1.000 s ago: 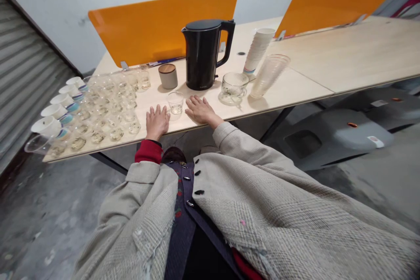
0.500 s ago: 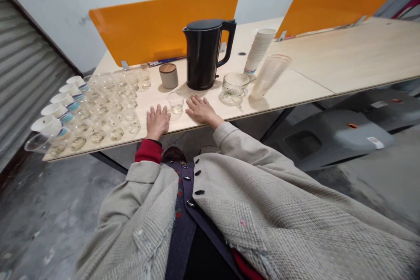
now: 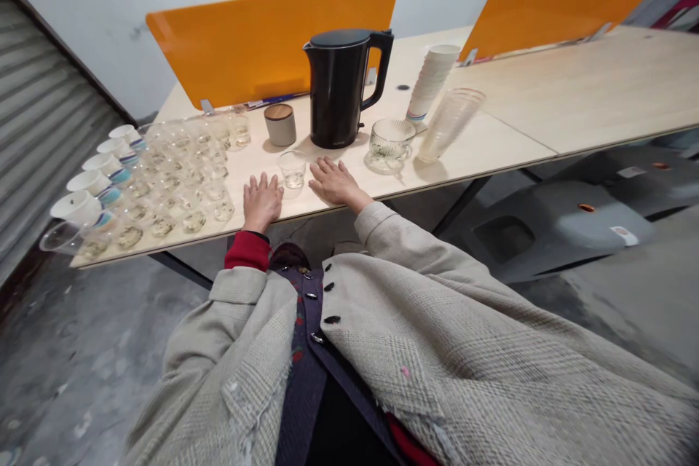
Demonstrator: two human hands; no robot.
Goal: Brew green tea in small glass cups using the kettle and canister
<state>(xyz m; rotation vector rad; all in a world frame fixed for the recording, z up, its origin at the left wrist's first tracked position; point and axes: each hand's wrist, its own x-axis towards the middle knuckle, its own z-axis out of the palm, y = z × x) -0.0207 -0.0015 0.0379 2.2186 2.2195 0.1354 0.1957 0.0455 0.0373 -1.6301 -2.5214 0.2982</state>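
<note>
My left hand (image 3: 263, 202) lies flat on the wooden table (image 3: 322, 212) near its front edge, fingers stretched out and holding nothing. My right hand (image 3: 337, 182) rests flat there too, its fingers extended to the left. Between the two stands a clear plastic cup (image 3: 293, 170) with a little something at its bottom; I cannot make out what. Behind it are a black electric kettle (image 3: 337, 91) and a grey canister (image 3: 280, 127) with a wooden lid. A ribbed glass cup (image 3: 391, 142) on a clear saucer sits right of my right hand.
Many clear cups (image 3: 164, 193) with tea-like bits crowd the table's left end, beside a row of white paper cups (image 3: 76, 208). Stacked paper cups (image 3: 431, 84) and leaning stacked plastic cups (image 3: 451, 124) stand at right. Orange dividers (image 3: 262, 44) rise behind; grey stools (image 3: 551, 226) sit below.
Both hands stay in place on the table. Only a very slight shift of the camera's view shows; the cups and kettle have not moved.
</note>
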